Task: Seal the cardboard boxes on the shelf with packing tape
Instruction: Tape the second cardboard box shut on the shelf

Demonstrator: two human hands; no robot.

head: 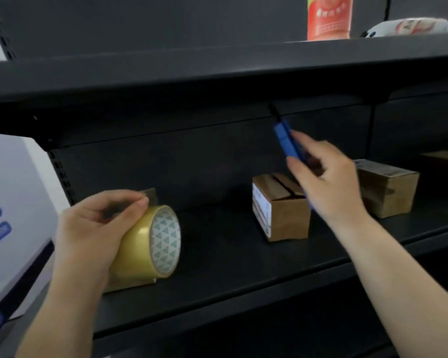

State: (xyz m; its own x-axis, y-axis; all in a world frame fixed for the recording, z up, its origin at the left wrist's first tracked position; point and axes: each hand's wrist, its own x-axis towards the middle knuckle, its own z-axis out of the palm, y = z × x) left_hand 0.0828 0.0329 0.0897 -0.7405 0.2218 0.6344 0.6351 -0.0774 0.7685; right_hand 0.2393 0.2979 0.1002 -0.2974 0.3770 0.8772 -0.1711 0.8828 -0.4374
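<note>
Yellowish packing tape roll [142,244] stands on edge atop a mostly hidden cardboard box [130,282] at the dark shelf's [217,254] left, core facing right, gripped by the left hand [93,228]. Right hand [326,177] clasps a blurred blue cutter [286,140], tip tilted up-left, over the small brown cardboard box [282,208] with unsealed flaps.

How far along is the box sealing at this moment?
Done: nothing sealed that I can see. The middle box shows an open seam between its top flaps, with no tape visible.
In hand: the left hand holds the tape roll against a box mostly hidden beneath it; the right hand holds a blue cutter.
Left: the middle box, the right box, whose seal is unclear, and possibly a darker one at the far right.
</note>
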